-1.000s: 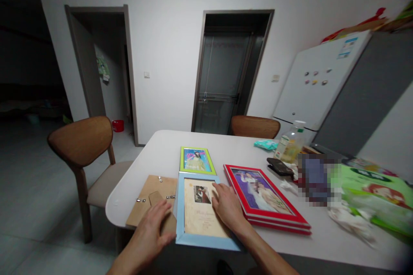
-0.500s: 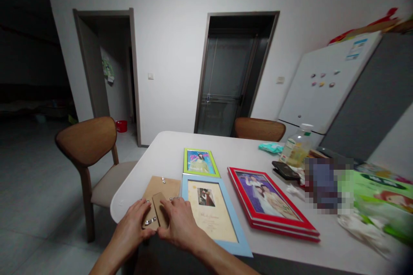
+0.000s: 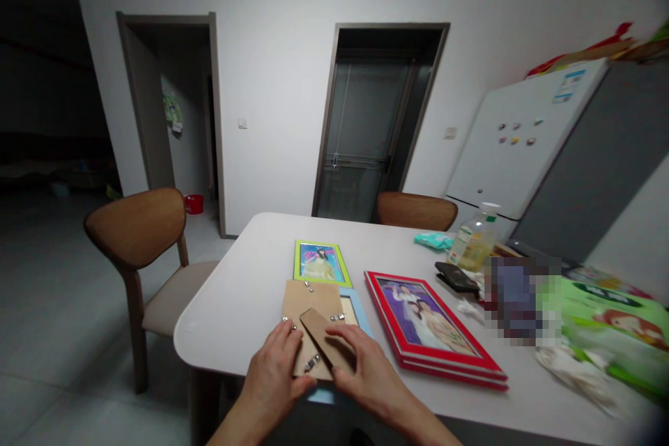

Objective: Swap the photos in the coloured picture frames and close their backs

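Note:
A brown backing board (image 3: 313, 296) with metal clips and a brown stand flap lies over the light blue frame (image 3: 360, 310), covering most of it. My left hand (image 3: 274, 366) grips the board's left edge, thumb at the near edge. On the right side, my right hand (image 3: 368, 369) holds the same board, with fingers beside the raised flap. Just beyond the board is a lime green picture frame (image 3: 321, 261). Two stacked red picture frames (image 3: 433, 320) lie to the right of my right hand.
On the white table's (image 3: 235, 293) right side are a bottle (image 3: 473, 240), a black item (image 3: 457, 277), crumpled tissues (image 3: 575, 376) and a green package (image 3: 617, 313). Wooden chairs stand at the left (image 3: 139, 226) and far side (image 3: 417, 210).
Both hands have moved right with the backing board, from beside the blue frame to over it. The board now covers much of the blue frame. The view has shifted slightly.

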